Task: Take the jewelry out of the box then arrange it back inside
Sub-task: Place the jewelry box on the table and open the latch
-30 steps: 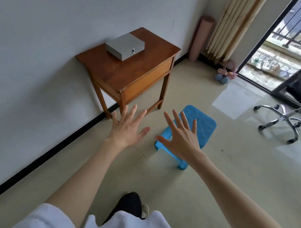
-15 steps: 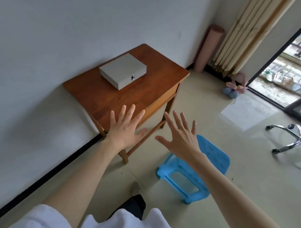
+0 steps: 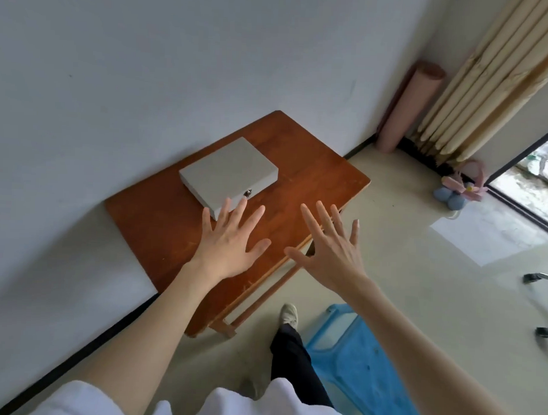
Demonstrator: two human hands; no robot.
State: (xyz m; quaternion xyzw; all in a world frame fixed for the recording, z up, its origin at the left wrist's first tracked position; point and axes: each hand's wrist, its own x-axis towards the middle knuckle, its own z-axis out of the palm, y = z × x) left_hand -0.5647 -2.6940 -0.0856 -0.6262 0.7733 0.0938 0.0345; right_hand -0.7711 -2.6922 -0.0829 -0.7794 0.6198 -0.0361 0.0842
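Both hands are spread wide, palms down, nothing in either one. The left hand (image 3: pixel 231 246) has all its fingers (image 3: pixel 224 210) fanned out straight above the wooden table (image 3: pixel 314 184), and the fingertips overlap the near edge of the grey box (image 3: pixel 229 168) in the view, though I honestly can't tell if they touch it or just hang above it. The right hand (image 3: pixel 330 252) is splayed the same way, thumb sticking out toward the left one, sitting over the table's front right edge and gripping nothing.

The box is shut, flat on the tabletop toward the wall side, with its little metal clasp (image 3: pixel 247 193) facing the person. No jewelry showing since the lid is down.

Compared to half a second ago, the table fills a lot more of the frame and the hands now sit over the tabletop instead of in front of its near edge. The blue stool (image 3: pixel 360 368) has slid down to the bottom right, beside the dark trouser leg (image 3: pixel 295 360) and pale shoe (image 3: pixel 289 313). Finger spread looks the same as before.
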